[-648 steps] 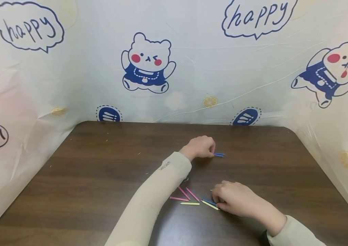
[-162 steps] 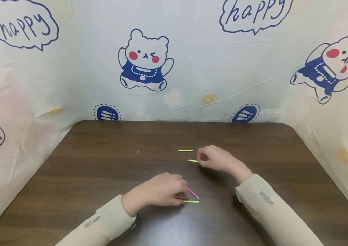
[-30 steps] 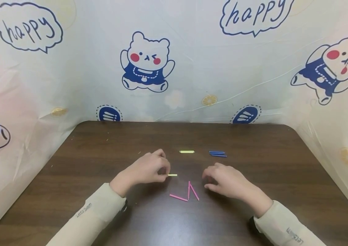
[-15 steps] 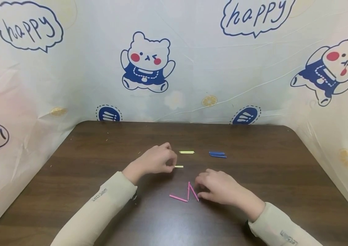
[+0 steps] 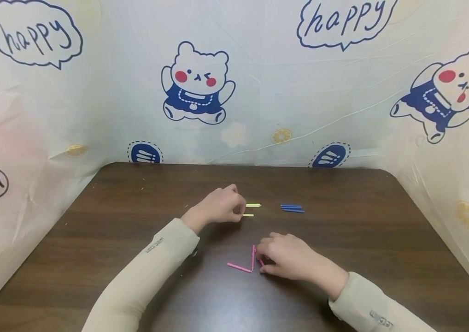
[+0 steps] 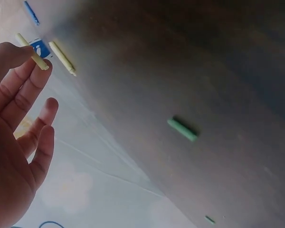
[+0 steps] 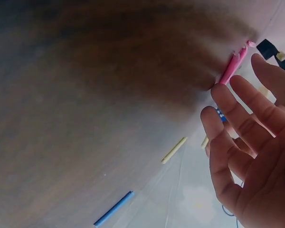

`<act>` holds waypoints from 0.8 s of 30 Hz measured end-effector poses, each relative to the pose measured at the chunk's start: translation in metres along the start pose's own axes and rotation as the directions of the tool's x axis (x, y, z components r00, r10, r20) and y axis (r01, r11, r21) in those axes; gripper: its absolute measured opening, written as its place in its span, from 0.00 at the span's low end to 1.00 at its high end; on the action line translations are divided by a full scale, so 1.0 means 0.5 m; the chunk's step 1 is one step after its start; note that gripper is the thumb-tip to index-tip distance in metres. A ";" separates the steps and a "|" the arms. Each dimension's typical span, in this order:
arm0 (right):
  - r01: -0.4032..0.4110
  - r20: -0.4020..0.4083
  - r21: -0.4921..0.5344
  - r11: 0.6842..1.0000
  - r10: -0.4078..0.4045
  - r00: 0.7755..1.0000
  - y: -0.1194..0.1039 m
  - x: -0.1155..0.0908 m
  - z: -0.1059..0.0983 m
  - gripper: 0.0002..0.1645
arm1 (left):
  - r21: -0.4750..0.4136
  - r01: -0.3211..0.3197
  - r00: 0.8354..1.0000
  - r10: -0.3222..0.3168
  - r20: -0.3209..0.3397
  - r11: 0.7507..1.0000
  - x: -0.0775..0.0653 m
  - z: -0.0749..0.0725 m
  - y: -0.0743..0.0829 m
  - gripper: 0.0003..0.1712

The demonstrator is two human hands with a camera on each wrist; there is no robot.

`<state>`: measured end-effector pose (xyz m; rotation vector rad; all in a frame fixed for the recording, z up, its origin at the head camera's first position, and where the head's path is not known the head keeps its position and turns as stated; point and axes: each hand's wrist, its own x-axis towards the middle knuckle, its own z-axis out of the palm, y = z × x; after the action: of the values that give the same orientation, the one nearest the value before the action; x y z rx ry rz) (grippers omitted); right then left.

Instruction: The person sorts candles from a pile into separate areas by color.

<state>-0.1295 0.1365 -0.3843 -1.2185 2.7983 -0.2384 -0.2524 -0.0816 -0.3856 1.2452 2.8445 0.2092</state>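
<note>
My left hand (image 5: 221, 205) pinches a short yellow stick (image 6: 36, 56) between thumb and fingers, its other fingers loosely bent. Only the stick's right end shows in the head view, just nearer than a flat row of yellow sticks (image 5: 254, 205). The hand partly covers that row. My right hand (image 5: 290, 256) is low over the table, thumb and fingers apart around a pink stick (image 5: 261, 262) that they mostly hide. Left of it, two more pink sticks lie on the table, one pointing away from me (image 5: 253, 257) and one slanting left (image 5: 239, 267).
Several blue sticks (image 5: 291, 208) lie side by side right of the yellow row. On the brown table (image 5: 334, 193) are tiny scraps; a short green piece (image 6: 182, 129) shows in the left wrist view. A printed cloth (image 5: 259, 106) hangs around the table's back and sides.
My left hand has carried the yellow stick away from me and to the right, close to the yellow row. The right hand has come left and nearer, over the rightmost pink stick.
</note>
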 end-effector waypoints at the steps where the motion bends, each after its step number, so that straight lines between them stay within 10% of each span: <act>1: 0.002 0.001 0.000 1.000 -0.002 1.000 0.000 0.000 0.000 0.10 | -0.001 0.004 1.000 -0.004 0.004 1.000 0.004 0.001 -0.001 0.04; 24: -0.008 -0.009 -0.012 1.000 0.008 1.000 0.003 0.001 0.005 0.13 | 0.027 0.055 0.998 -0.055 0.019 0.998 0.058 0.013 -0.019 0.04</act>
<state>-0.1307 0.1367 -0.3869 -1.2112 2.8165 -0.2271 -0.2787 -0.0659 -0.3926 1.1652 2.8694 0.1575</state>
